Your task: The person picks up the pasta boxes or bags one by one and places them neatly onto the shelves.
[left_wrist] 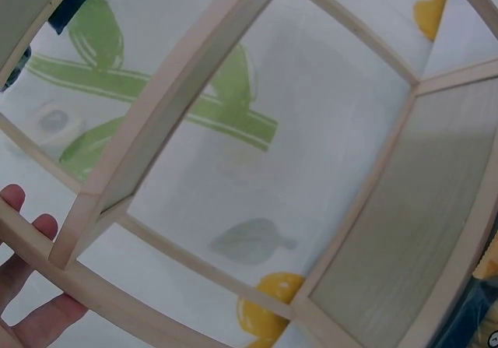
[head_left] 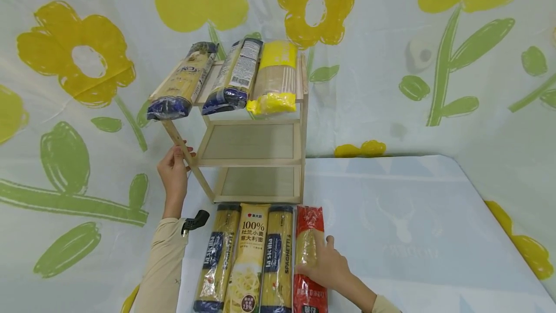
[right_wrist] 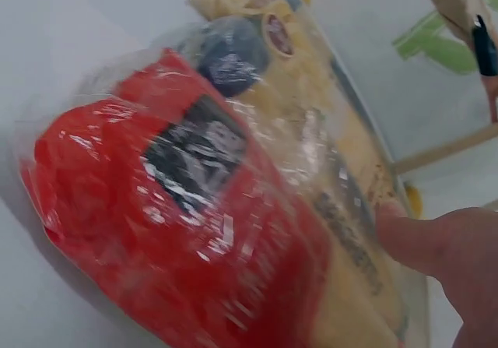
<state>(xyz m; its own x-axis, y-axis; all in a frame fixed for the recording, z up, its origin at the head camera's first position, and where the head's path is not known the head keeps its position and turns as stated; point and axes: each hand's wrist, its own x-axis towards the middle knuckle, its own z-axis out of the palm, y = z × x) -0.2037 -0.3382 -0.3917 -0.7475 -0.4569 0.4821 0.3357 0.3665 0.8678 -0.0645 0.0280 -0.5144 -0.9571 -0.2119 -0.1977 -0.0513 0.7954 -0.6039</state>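
At the left, my left hand [head_left: 173, 158] grips the post of a light wooden shelf rack [head_left: 249, 162], thumb in front and fingers around it. The same post [left_wrist: 124, 305] runs between thumb and fingers in the left wrist view. My right hand [head_left: 326, 262] is over a red spaghetti pack [head_left: 310, 293], thumb out toward its left edge and fingers at its right. In the right wrist view the red pack's end fills the middle; a straight thumb [right_wrist: 420, 239] overlaps neighbouring packs, other fingers hidden. Beside it lie two blue-ended spaghetti packs [head_left: 278, 255] and a cream noodle pack [head_left: 248, 255].
Three pasta packs lie on the rack's top shelf: two with blue ends [head_left: 184, 76] [head_left: 234, 74] and a yellow one [head_left: 278, 74]. Its middle shelf [head_left: 252, 141] and lower shelf [head_left: 260, 182] show below. A flower-printed cloth [head_left: 369, 86] hangs behind the pale table [head_left: 412, 216].
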